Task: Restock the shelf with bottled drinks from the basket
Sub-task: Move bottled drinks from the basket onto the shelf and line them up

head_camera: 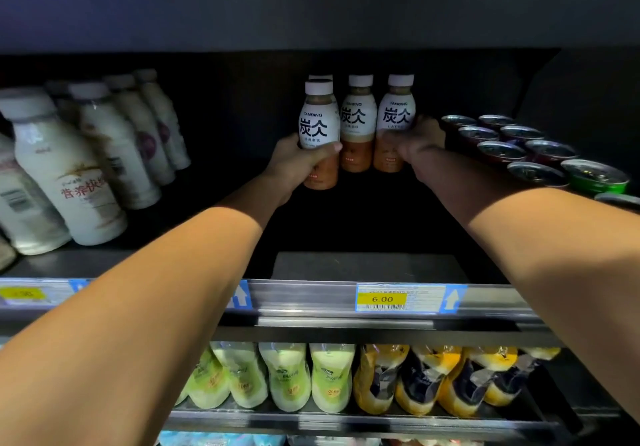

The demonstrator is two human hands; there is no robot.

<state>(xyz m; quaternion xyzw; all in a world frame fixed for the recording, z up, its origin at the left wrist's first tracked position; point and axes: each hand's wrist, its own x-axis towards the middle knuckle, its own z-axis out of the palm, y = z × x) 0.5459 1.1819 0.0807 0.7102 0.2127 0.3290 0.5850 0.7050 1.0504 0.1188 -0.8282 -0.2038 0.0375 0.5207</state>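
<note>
1. Four small plastic coffee bottles with white caps and white labels [358, 123] are standing close together at the back of the dark upper shelf [363, 265]. Their labels are showing "TANBING" above the large black characters 炭仌.
2. The left hand [298, 165] is reaching deep into the shelf on an outstretched arm. Its fingers and thumb are wrapping round the front left bottle [318, 130], just below the label. Only the cap of the bottle behind is peeking over it.
3. The right hand [420, 141] is stretching in the same way and curling round the side of the right-hand bottle [396, 120], whose label is also reading "LATTE". Its fingertips are hiding behind that bottle.
4. On the left, tall milky-white plastic bottles with pale caps [69, 168] are leaning in rows. The nearest is carrying red characters, 营养快线. They are too blurred for me to count.
5. On the right, seven dark round drink cans [500, 150] are showing their tops, with one green can [594, 177] nearer the front.
6. On the shelf rail, a yellow price tag [382, 298] is reading "6.00" above a barcode.
7. Below, four pale green pouches [287, 376] and four yellow-and-black pouches [422, 380] are standing side by side.
</note>
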